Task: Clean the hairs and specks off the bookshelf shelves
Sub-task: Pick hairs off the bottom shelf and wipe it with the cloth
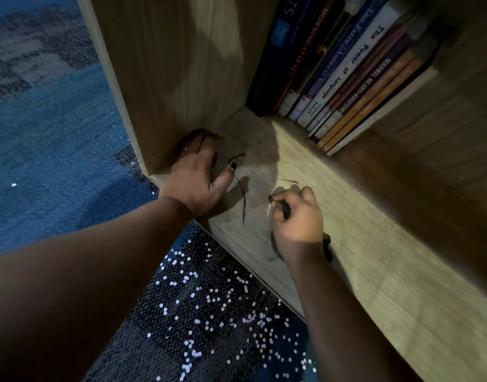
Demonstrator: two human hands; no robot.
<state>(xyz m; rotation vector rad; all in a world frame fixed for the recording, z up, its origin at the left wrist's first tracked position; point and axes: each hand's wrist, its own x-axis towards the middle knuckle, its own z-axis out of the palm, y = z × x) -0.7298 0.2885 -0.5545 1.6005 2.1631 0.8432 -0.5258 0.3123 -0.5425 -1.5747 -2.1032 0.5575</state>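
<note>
- Bottom shelf (374, 257): one pale wood-grain board, bounded on its left by the upright side panel (167, 78).
- Hairs: five counted with confidence, all lying on the left half of the shelf.
  - One long dark strand (243, 201) runs toward the front edge, between the two hands.
  - One short curved strand (237, 156) lies just beyond the left thumb.
  - Two fine strands (290, 181) lie just behind the right hand.
  - One thin strand (274, 256) lies beside the right wrist, near the front edge.
- Left hand (201, 175): laid flat on the shelf at the foot of the side panel, thumb spread wide, holding nothing; one ring (186, 149) on a finger.
- Right hand (298, 219): fingers curled, thumb and forefinger pinching a small dark object (285, 209); what it is cannot be told. One black wristband (328, 248).
- Books (344, 75): one leaning row at the shelf's rear, spines outward; exact count unclear.
- Carpet (57, 161): blue, scattered with many white specks (217, 299) along the shelf's front edge.
</note>
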